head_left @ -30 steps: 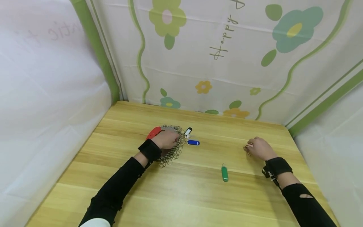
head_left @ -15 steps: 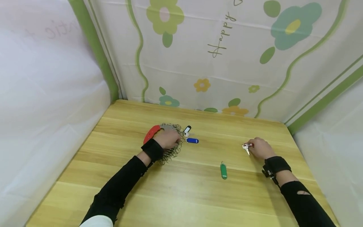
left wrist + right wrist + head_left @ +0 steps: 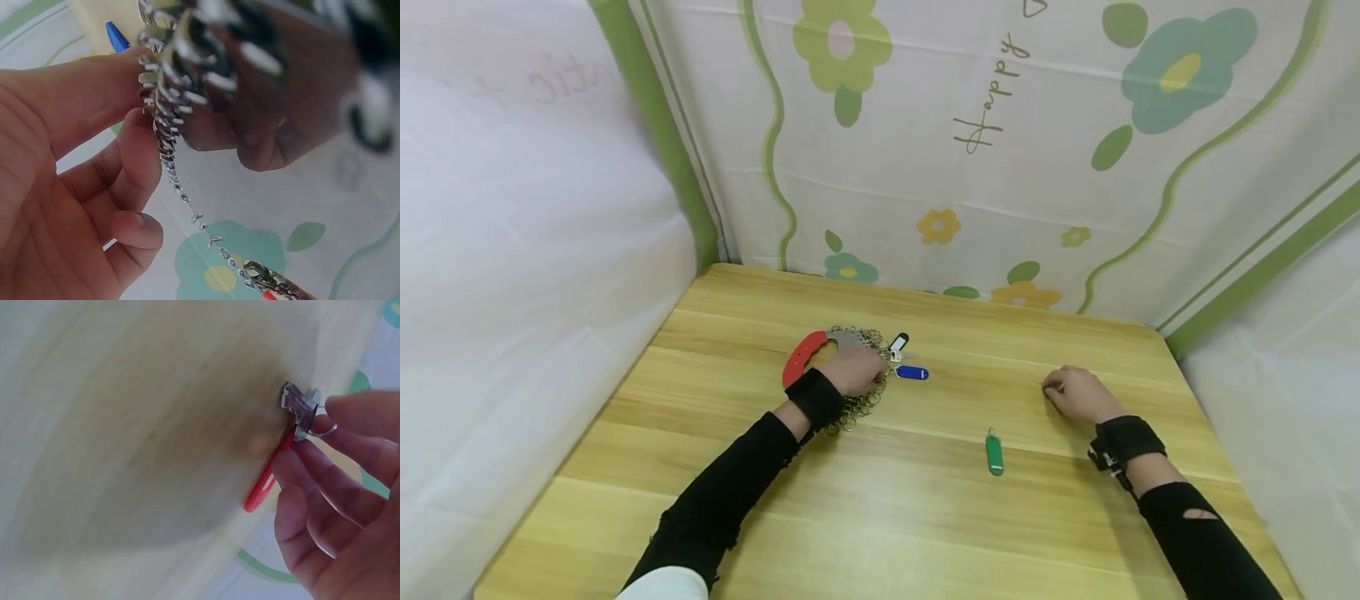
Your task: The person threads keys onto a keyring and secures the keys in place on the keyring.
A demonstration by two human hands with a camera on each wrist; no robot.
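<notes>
A metal key plate (image 3: 847, 339) with a red handle (image 3: 798, 358) and small rings along its edge lies on the table, partly hidden by my left hand (image 3: 856, 372). In the left wrist view, thumb and finger pinch one of those rings (image 3: 164, 134). At the right, my right hand (image 3: 1081, 395) is low over the tabletop. The right wrist view has it pinching a key ring (image 3: 327, 432), with keys (image 3: 300, 407) and a red key tag (image 3: 267, 480) hanging from it. Beside the plate are a blue key tag (image 3: 912, 373) and a black-edged key tag (image 3: 898, 342).
On the wooden table (image 3: 880, 517), a green key tag (image 3: 994, 455) lies between the hands, nearer the front. White cloth walls with printed flowers (image 3: 940, 227) enclose the table at the back and both sides.
My left hand has shifted slightly right along the ring edge. The keys in my right hand, visible earlier in the head view, are now hidden there as that hand has turned.
</notes>
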